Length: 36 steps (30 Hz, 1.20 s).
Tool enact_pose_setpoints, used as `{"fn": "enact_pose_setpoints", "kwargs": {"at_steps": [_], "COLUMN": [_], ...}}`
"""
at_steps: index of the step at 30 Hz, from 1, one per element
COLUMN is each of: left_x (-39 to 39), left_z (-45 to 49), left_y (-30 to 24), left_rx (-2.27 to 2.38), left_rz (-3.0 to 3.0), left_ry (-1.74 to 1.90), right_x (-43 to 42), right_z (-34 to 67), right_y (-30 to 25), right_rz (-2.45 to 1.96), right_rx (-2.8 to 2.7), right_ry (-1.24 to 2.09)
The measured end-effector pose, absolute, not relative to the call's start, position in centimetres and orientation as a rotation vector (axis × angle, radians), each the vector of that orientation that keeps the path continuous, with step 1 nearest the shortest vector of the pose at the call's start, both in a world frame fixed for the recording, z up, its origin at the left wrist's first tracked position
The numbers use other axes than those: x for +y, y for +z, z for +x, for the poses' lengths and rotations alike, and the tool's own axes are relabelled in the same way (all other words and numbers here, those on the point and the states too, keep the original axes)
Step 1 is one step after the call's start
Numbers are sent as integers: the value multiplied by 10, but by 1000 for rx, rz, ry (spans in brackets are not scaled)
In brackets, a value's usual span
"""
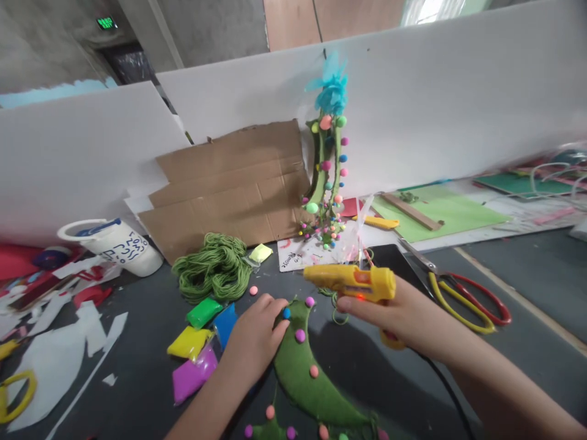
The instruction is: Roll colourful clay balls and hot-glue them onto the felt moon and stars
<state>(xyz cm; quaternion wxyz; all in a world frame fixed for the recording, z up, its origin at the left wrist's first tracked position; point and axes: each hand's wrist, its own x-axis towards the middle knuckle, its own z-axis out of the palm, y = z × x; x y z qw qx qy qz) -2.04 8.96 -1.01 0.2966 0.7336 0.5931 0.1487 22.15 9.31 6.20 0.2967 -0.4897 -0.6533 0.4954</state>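
A green felt crescent moon dotted with small coloured balls lies on the dark table. My left hand is closed on its upper left edge, with a small blue ball between thumb and fingers. To the right, my right hand grips a yellow hot glue gun, its nozzle pointing left above the crescent's tip. A red light glows on the gun. Below the crescent's left side, a green star-like piece with balls is partly cut off by the frame.
Green yarn, bagged clay packs and a loose pink ball lie left. Behind hangs a decorated green ornament by some cardboard. Scissors and a yellow cutter lie right; a white cup leans left.
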Motion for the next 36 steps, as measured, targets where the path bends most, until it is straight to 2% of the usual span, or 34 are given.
{"fn": "enact_pose_setpoints", "kwargs": {"at_steps": [6, 13, 19, 24, 36], "left_x": [94, 95, 67, 53, 51], "left_z": [-17, -29, -38, -35, -38], "left_y": [-20, -14, 2, 1, -8], "left_rx": [1610, 1670, 1368, 1147, 1023], "left_rz": [1968, 1665, 815, 471, 401], "left_ry": [361, 466, 832, 932, 956], "right_x": [93, 95, 87, 79, 70], "right_z": [217, 223, 220, 215, 203], "right_y": [55, 49, 41, 33, 31], "right_rz": [-1273, -1245, -1049, -963, -1062], "right_rx": [-1798, -1682, -1515, -1459, -1459], "right_ry": [1482, 1591, 1785, 1935, 1904]}}
